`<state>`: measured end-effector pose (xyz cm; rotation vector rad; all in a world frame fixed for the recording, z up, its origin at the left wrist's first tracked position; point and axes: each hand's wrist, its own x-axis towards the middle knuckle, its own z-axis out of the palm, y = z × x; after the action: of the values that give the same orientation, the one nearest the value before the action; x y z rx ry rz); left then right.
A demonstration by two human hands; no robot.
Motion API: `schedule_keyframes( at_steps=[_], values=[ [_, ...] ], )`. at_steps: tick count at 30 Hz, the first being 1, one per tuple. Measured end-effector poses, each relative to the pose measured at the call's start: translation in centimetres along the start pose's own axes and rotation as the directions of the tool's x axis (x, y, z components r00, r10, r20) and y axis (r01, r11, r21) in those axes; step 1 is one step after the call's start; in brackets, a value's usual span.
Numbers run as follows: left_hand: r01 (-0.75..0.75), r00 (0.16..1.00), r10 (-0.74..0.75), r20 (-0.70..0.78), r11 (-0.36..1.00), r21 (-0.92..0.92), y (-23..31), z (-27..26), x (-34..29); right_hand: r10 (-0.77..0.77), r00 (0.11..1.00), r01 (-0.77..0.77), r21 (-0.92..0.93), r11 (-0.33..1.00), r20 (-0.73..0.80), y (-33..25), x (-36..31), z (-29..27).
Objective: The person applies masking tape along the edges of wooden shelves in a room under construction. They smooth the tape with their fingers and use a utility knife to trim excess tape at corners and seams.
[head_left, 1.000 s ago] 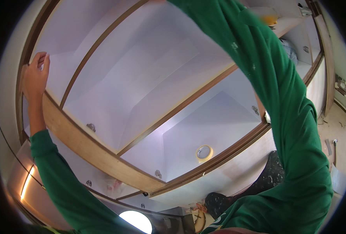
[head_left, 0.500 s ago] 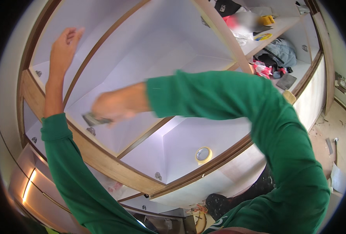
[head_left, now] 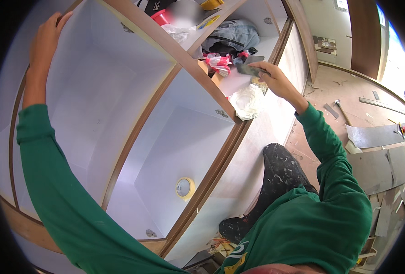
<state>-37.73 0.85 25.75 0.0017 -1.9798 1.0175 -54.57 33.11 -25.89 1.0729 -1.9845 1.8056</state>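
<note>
High at the left, my left hand (head_left: 46,39) is closed over the brown wooden edge (head_left: 73,7) of a cabinet compartment. My right hand (head_left: 279,82) pinches a dark, flat scraper (head_left: 250,70), blurred at its blade. It is held over the cabinet's corner shelf, just above an opened white bag of pale paste (head_left: 248,101). Beside the scraper lie a red-and-white plastic wrapper (head_left: 219,64) and a grey flat plate (head_left: 255,59), partly hidden behind it.
A roll of yellow tape (head_left: 184,187) sits in the lower compartment. Folded denim (head_left: 235,34) and a red tub (head_left: 160,17) fill the upper shelves. On the floor at the right lie a hammer (head_left: 343,112), grey sheets (head_left: 378,169) and scraps. My paint-spotted trouser leg (head_left: 282,169) is beside the cabinet front.
My right hand has swung from over the compartments at left to the shelf at right with the scraper. My left hand now rests on the wooden edge. The view has turned right.
</note>
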Motion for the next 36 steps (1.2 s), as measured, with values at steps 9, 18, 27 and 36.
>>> schedule_keyframes(
  at_steps=[9,18,27,36],
  values=[
    [0.046,0.992,-0.074,0.103,0.967,0.250,-4.1,-4.5,-6.8,-0.100,0.984,0.165,-0.556,0.815,0.146,15.1,3.5,6.5],
    [-0.219,0.949,0.059,0.309,0.829,0.515,-19.9,-17.8,-23.2,-0.131,0.959,0.213,-0.333,0.919,0.252,19.4,2.3,10.9],
    [-0.119,0.879,-0.292,0.377,0.631,0.767,-25.1,-26.9,-32.9,-0.151,0.975,0.190,-0.265,0.945,0.160,18.9,1.0,8.5],
    [-0.092,0.885,-0.221,0.410,0.781,0.618,-22.3,-25.0,-30.0,-0.110,0.993,0.116,-0.200,0.973,0.040,17.1,-2.9,7.0]
  ],
)
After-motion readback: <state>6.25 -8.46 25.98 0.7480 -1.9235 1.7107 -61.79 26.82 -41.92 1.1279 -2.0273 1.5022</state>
